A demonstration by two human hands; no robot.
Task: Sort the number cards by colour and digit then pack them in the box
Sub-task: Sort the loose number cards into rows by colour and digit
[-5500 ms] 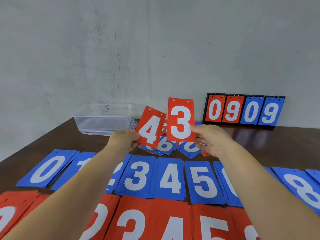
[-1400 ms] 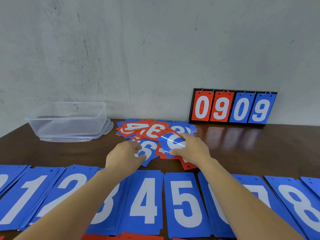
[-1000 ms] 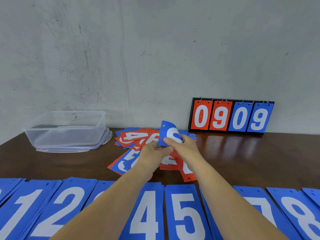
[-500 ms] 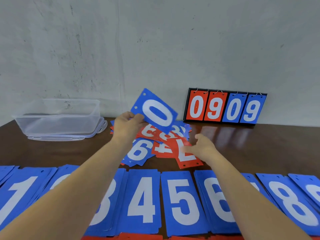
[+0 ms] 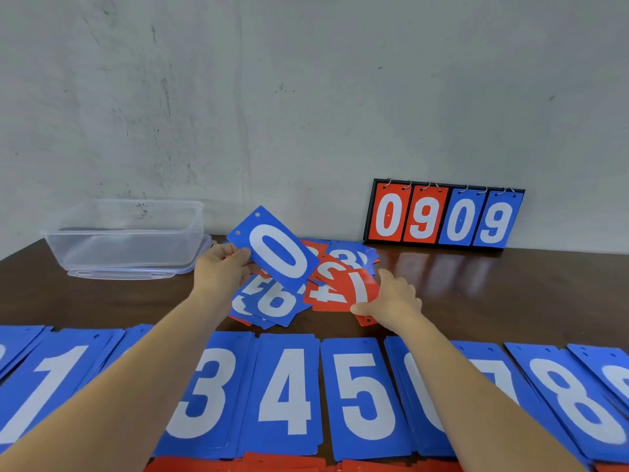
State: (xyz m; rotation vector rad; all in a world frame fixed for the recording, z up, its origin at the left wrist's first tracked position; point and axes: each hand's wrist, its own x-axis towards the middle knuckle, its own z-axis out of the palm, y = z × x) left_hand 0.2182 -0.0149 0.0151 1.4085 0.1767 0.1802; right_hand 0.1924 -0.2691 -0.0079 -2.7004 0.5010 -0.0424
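Left hand gripping a blue 0 card by its corner, tilted above the loose pile, right hand pinching the edge of a red card on that pile, clear box far left on the worktop

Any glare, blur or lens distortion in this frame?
Head view: soft even light; the glossy dark brown table mirrors the red-and-blue flip scoreboard; the wide lens bows the table's far edge; the blue zero card in the left hand reads sharp.
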